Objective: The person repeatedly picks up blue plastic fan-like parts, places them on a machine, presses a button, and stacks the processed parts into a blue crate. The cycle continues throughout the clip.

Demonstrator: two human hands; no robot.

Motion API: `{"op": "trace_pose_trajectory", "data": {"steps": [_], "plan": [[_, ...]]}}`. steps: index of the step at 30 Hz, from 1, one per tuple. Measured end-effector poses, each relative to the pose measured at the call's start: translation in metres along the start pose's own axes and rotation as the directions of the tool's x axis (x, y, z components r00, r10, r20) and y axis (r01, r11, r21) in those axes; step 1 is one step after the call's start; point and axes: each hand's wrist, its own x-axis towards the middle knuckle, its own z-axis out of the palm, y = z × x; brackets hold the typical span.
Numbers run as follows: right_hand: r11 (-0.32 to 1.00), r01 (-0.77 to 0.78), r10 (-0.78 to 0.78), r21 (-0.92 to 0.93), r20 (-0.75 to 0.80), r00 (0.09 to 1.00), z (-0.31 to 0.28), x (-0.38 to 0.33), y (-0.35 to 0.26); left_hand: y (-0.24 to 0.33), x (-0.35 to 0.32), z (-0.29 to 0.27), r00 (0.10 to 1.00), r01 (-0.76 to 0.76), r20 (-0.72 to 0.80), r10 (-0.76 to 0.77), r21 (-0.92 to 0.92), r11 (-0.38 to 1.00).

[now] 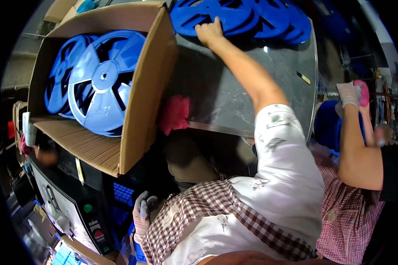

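Observation:
At the far edge of the grey table, my bare right hand (210,33) grips the near rim of a blue plastic reel (203,17), with a finger laid over its top. More blue reels (276,20) lie overlapped to the right of it. My left hand (142,211), in a pale glove with grey fingertips, hangs low beside my checked apron. Its fingers are slightly apart and nothing shows in them. An open cardboard box (148,84) on the left holds several blue reels (104,95) standing on edge.
A pink cloth (176,114) lies at the near-left of the metal-edged table (234,101), and a small yellow-and-black cutter (303,78) at its right. Below the box stands a dark machine with green and red buttons (93,216). A co-worker's gloved hand (348,93) is at the right.

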Motion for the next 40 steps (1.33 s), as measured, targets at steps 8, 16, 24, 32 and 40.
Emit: {"op": "trace_pose_trajectory", "data": {"steps": [8, 16, 24, 32, 40], "plan": [[0.975, 0.054, -0.121, -0.217, -0.309, 0.943, -0.031, -0.056, 0.155, -0.009, 0.038, 0.025, 0.985, 0.157, 0.06, -0.163, 0.091, 0.983], [0.974, -0.113, 0.137, -0.196, 0.114, 0.984, 0.006, -0.1, 0.167, -0.006, 0.035, 0.042, 0.971, 0.231, 0.092, -0.22, -0.137, 0.963], [0.996, 0.033, -0.036, -0.079, -0.039, 0.999, 0.007, -0.089, 0.148, 0.01, 0.041, 0.091, 0.929, 0.103, 0.346, -0.132, 0.102, 0.989], [0.973, 0.091, 0.005, 0.212, -0.414, 0.91, -0.081, -0.114, 0.098, 0.071, 0.118, 0.232, 0.689, -0.411, 0.715, 0.117, 0.253, 0.876], [0.882, 0.065, 0.106, 0.467, -0.331, 0.938, -0.164, -0.197, 0.003, 0.111, 0.103, 0.297, 0.682, -0.419, 0.663, 0.31, 0.007, 0.908]]}}
